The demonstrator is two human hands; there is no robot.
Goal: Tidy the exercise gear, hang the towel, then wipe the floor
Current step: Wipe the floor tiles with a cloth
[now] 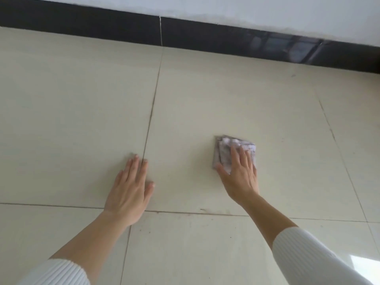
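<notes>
Cream tiles make up the floor [72, 110], and both hands lie on it. The left hand [129, 192] is flat, its fingers [134, 165] straight and close together, holding nothing; the fingertips lie at a grout line [153, 103] that runs on beyond them toward the skirting. The right hand [240, 179] presses on a folded cloth [224, 149], grey-white with a faint pattern. Its fingers [234, 155] are straight and slightly spread over the cloth's near part, with the thumb at the near left corner. The cloth lies flat on the floor under those fingers and shows beyond the fingertips and on the thumb side. Well beyond both sets of fingertips a black skirting [82, 25] runs along the foot of a white wall [246, 9]. White ribbed sleeves [308, 256] cover both arms from mid-forearm.
</notes>
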